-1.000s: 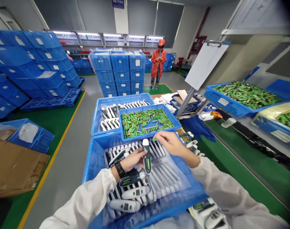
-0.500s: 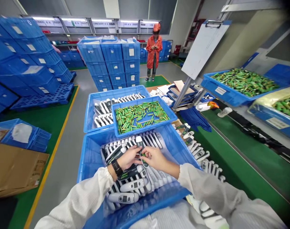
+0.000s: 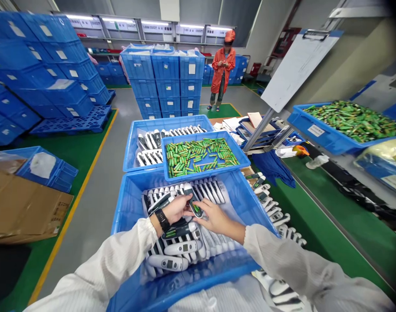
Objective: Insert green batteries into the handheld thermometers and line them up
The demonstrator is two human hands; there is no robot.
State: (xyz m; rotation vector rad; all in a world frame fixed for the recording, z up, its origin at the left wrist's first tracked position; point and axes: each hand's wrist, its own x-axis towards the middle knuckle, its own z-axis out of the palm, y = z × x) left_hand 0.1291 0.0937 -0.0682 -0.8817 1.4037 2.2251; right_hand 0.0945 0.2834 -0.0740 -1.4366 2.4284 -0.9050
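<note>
My left hand point(image 3: 175, 209), with a black watch at the wrist, grips a white and dark grey handheld thermometer point(image 3: 188, 189). Its battery compartment faces up, and green batteries point(image 3: 195, 208) show inside. The fingers of my right hand point(image 3: 214, 217) close on the lower end of the same thermometer, beside the batteries. Below both hands, a large blue bin point(image 3: 119, 203) holds rows of thermometers. One dark-backed thermometer point(image 3: 178, 231) with green batteries lies under my left wrist. Nearer me are two grey-white thermometers point(image 3: 168, 262) with small screens.
A blue tray of loose green batteries point(image 3: 201, 157) rests across the bin's far edge. Behind it stands another bin of thermometers point(image 3: 128, 151). More thermometers point(image 3: 276, 212) line the right side. A clipboard point(image 3: 298, 69) stands at right. A person in orange point(image 3: 223, 71) stands beyond stacked crates point(image 3: 165, 86).
My right fingers have shifted from a pinch over the battery compartment to the thermometer's lower end, leaving the batteries more visible. The whole view has swung slightly left.
</note>
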